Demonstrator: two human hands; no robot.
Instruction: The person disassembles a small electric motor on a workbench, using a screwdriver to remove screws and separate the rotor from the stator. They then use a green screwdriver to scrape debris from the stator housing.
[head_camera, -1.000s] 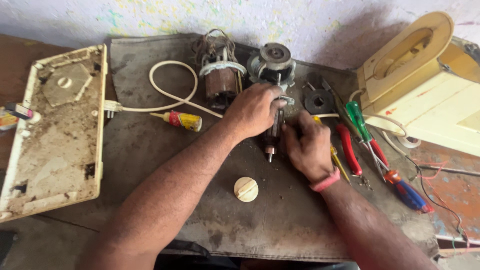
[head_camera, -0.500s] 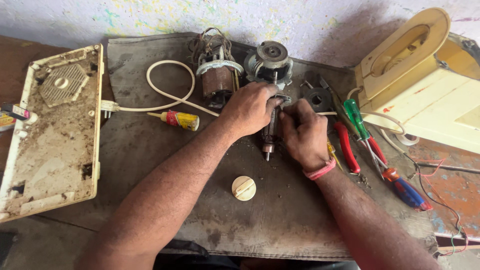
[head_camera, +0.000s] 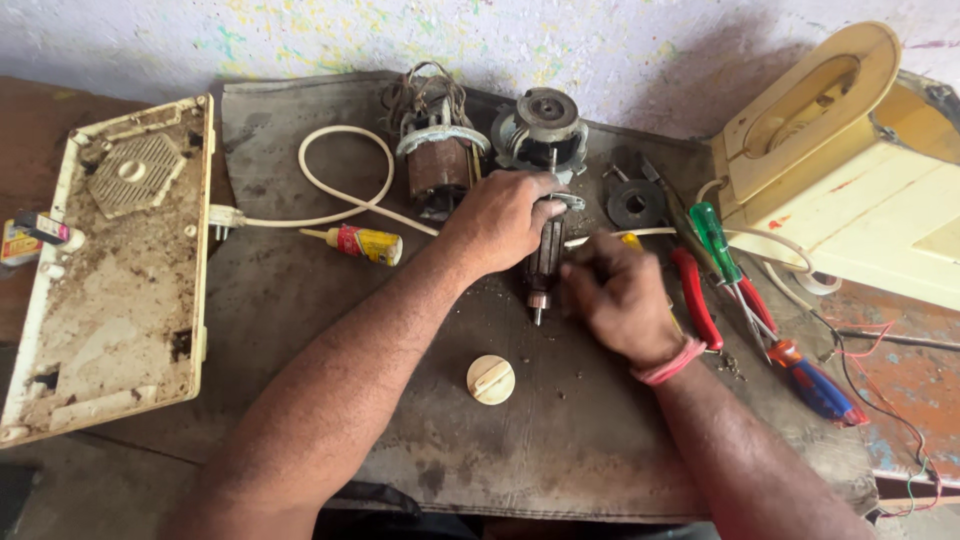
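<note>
A dirty cream base plate (head_camera: 110, 280) lies at the left edge of the surface (head_camera: 300, 400), a white cord (head_camera: 335, 190) looping from it. A small glue tube (head_camera: 362, 243) lies beside the cord. A round cream knob (head_camera: 491, 379) sits near the front. Red pliers (head_camera: 697, 297) and screwdrivers (head_camera: 715, 240) lie right, below a cream housing (head_camera: 850, 170).

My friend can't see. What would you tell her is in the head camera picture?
Two bare hands work on a small motor rotor over a dark mat: the left hand holds it, and the right hand touches its side. Around them lie a cream knob, a glue tube, a white cord, motor parts, pliers, screwdrivers and cream appliance shells.
</note>
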